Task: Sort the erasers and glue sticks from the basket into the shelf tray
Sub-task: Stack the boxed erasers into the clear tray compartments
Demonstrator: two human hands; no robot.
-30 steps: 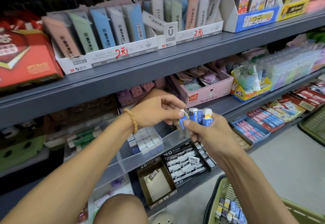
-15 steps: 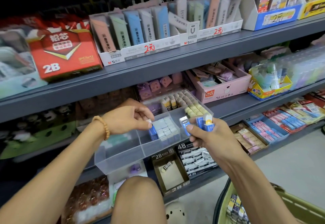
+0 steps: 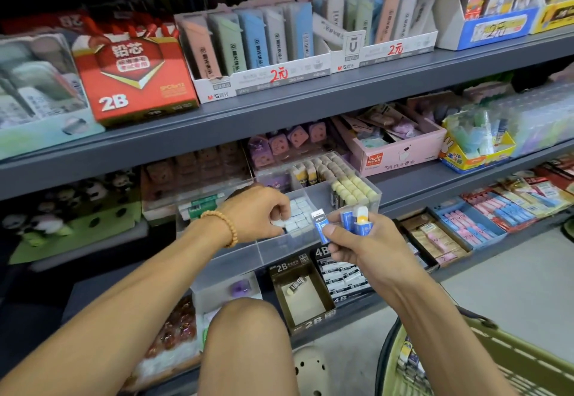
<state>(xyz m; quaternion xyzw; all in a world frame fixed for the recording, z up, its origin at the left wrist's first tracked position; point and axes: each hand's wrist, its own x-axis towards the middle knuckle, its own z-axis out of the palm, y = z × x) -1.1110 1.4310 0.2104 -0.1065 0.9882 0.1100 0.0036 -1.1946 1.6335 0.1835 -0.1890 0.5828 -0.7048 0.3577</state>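
Observation:
A clear plastic shelf tray [image 3: 371, 201] with several compartments sits on the middle shelf; one compartment holds rows of white-and-blue erasers [image 3: 299, 214], another cream ones. My left hand [image 3: 259, 214] reaches into the white-eraser compartment, fingers curled at the row; whether it still pinches an eraser is hidden. My right hand [image 3: 354, 237] hovers just in front of the tray and grips several blue-sleeved erasers [image 3: 321, 225], one with a yellow mark. The green basket [image 3: 497, 361] stands at the lower right with more small items inside.
Grey shelves carry boxed stationery: a red 2B lead box [image 3: 133, 75], pastel cases above, a pink box [image 3: 397, 150], black 2B and 4B eraser boxes [image 3: 304, 296] below the tray. My bare knee [image 3: 248, 343] is in front of the bottom shelf.
My left hand took an eraser from the bunch in my right hand and moved it left into the tray's white-eraser compartment. The view shifted, so the shelves slid right.

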